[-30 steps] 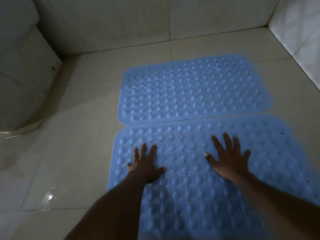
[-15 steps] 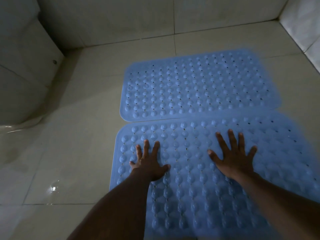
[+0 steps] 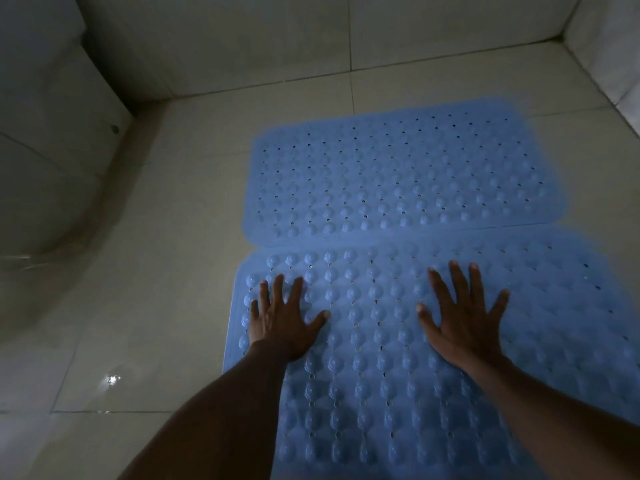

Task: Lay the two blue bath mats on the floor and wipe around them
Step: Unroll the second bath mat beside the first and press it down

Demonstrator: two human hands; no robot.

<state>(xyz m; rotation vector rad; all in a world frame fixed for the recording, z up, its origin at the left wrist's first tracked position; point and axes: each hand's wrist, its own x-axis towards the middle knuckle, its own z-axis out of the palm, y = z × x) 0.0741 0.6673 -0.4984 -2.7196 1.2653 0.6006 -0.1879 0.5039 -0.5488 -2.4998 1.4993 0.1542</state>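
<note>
Two blue bath mats with bumps and small holes lie flat on the tiled floor, long edges touching. The far mat (image 3: pixel 398 178) sits toward the back wall. The near mat (image 3: pixel 374 368) reaches the bottom of the view. My left hand (image 3: pixel 284 320) rests palm down on the near mat close to its left end, fingers spread. My right hand (image 3: pixel 464 317) lies flat on the same mat near its middle, fingers spread too. Neither hand holds anything.
The pale tiled floor (image 3: pixel 156 306) is wet, with a bright glint (image 3: pixel 111 380) left of my forearm. A white rounded fixture (image 3: pixel 41 188) stands at the left. Tiled walls close in at the back (image 3: pixel 311 39) and at the right (image 3: pixel 609 53).
Both hands stay flat on the near mat, shifted slightly forward and apart. The view has tilted a little, so the mats sit lower and more to the right.
</note>
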